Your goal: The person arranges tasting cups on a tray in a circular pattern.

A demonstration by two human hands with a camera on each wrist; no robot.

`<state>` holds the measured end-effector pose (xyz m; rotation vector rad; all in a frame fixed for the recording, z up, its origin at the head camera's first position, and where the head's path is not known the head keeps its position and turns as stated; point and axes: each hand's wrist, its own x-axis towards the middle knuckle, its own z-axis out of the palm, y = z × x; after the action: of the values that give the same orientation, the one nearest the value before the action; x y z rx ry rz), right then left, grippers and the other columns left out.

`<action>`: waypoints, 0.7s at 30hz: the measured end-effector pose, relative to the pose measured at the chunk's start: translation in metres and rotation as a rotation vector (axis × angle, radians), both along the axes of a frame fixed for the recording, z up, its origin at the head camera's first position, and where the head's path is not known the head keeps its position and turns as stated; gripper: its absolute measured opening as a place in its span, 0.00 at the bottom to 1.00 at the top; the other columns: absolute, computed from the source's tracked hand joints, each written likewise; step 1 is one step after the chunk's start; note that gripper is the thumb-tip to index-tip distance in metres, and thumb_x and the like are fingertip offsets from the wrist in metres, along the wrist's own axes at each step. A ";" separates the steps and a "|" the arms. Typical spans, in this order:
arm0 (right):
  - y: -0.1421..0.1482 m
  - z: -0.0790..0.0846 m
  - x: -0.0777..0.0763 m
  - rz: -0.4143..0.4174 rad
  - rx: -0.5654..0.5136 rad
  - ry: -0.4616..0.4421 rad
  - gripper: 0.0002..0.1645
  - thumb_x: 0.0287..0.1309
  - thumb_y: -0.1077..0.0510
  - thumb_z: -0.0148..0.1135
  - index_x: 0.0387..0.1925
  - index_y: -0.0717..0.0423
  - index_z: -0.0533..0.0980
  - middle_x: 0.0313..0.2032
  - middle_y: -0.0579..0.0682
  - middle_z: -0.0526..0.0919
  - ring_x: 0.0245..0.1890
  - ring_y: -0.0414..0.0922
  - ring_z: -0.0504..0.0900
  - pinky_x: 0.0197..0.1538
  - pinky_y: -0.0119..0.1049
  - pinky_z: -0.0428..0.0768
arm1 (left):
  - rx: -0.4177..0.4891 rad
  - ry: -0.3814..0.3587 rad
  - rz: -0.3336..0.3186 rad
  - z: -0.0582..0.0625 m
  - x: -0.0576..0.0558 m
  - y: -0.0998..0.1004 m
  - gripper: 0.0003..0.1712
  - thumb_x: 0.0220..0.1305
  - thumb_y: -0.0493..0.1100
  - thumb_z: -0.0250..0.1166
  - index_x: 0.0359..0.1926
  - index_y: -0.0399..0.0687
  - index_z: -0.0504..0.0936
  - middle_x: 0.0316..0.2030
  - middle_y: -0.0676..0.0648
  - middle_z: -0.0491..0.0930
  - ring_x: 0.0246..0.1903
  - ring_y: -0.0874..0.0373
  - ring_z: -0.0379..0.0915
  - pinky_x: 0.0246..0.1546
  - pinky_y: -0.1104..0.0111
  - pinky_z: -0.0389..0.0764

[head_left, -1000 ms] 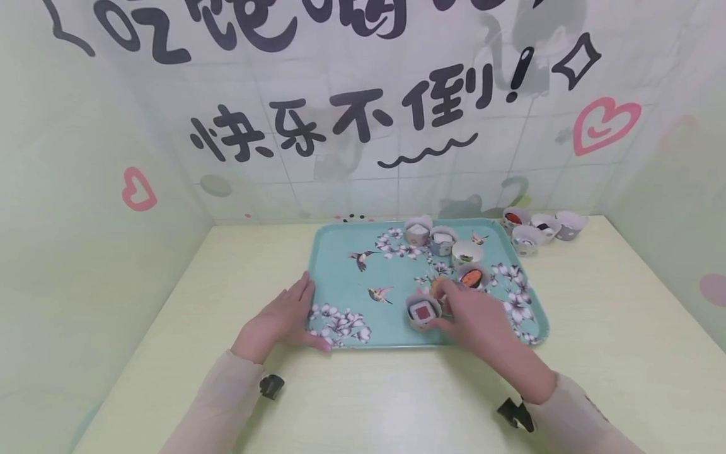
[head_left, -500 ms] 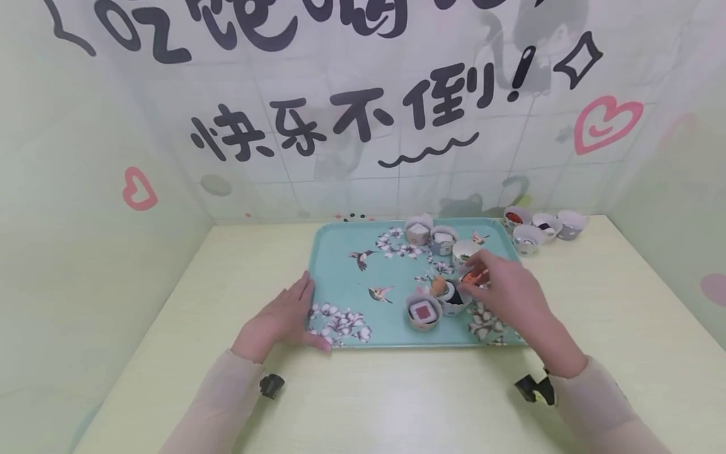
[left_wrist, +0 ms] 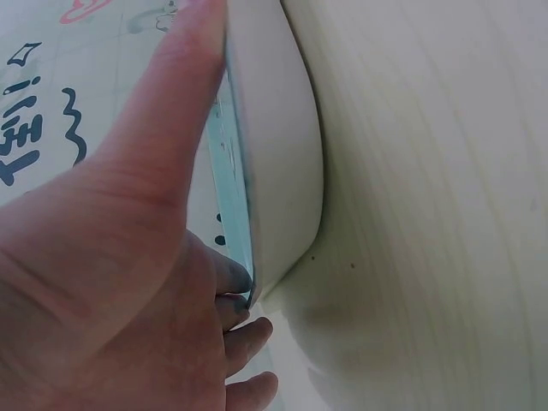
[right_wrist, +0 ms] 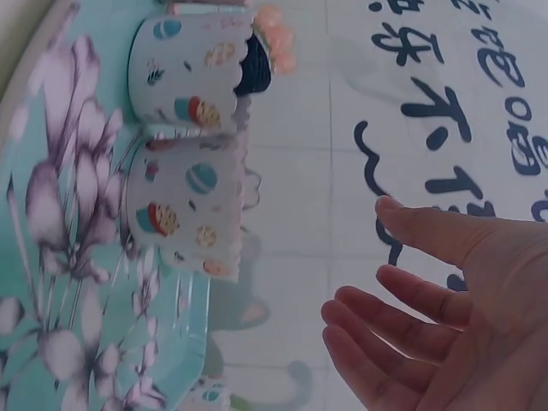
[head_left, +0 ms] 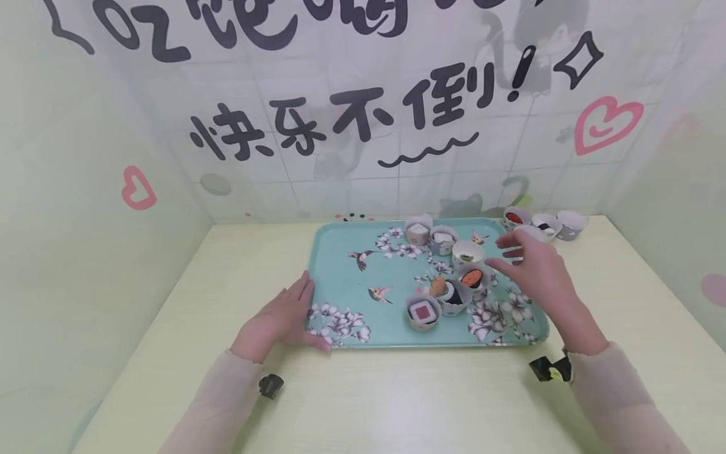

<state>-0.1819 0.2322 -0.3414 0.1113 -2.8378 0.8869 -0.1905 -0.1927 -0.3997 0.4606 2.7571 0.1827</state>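
My left hand (head_left: 283, 318) rests at the near left corner of a teal tray (head_left: 334, 252), fingers along its left side and thumb at the front rim. My right hand (head_left: 539, 274), fingers spread and holding nothing, hovers above the tray's right edge. On the tray, patterned paper cups hold toy sushi: a square roll with a red centre (head_left: 423, 311), a black-and-white piece (head_left: 452, 295) with an orange bit beside it, and an orange-topped piece (head_left: 472, 278). Behind them stand a cup with something green (head_left: 467, 254) and two cups with white contents (head_left: 419, 231).
Several more paper cups (head_left: 571, 225) stand on the table (head_left: 363, 403) beyond the tray's back right corner; my right hand partly covers one. One holds something red (head_left: 513, 217). A white wall with black lettering (head_left: 357, 113) closes off the back.
My right hand has gone from the black-and-white sushi's cup to the orange-topped one, then away to the back right, fingers spread. The left hand and tray stay put.
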 end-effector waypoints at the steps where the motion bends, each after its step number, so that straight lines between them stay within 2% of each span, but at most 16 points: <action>1: 0.002 -0.001 -0.001 -0.008 -0.013 0.006 0.26 0.62 0.51 0.68 0.55 0.63 0.73 0.54 0.65 0.81 0.53 0.64 0.82 0.53 0.60 0.83 | 0.000 0.000 0.000 0.000 0.000 0.000 0.83 0.37 0.75 0.75 0.77 0.28 0.41 0.78 0.31 0.35 0.78 0.36 0.38 0.78 0.45 0.50; 12: 0.029 -0.015 -0.018 -0.089 -0.114 0.024 0.33 0.65 0.48 0.64 0.62 0.65 0.69 0.60 0.69 0.76 0.58 0.68 0.78 0.57 0.63 0.80 | 0.000 -0.005 0.008 0.002 0.002 -0.001 0.83 0.37 0.75 0.75 0.77 0.29 0.41 0.78 0.31 0.35 0.78 0.35 0.38 0.78 0.45 0.50; 21: 0.050 -0.023 -0.031 -0.147 -0.131 0.043 0.34 0.66 0.47 0.63 0.62 0.67 0.67 0.60 0.71 0.76 0.58 0.68 0.77 0.57 0.63 0.79 | -0.001 -0.004 0.014 0.002 0.001 0.001 0.83 0.37 0.75 0.75 0.77 0.29 0.40 0.79 0.31 0.35 0.78 0.36 0.38 0.79 0.46 0.50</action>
<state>-0.2131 0.2826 -0.3639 -0.0920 -2.6983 1.0203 -0.1892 -0.1920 -0.3981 0.4407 2.7569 0.1850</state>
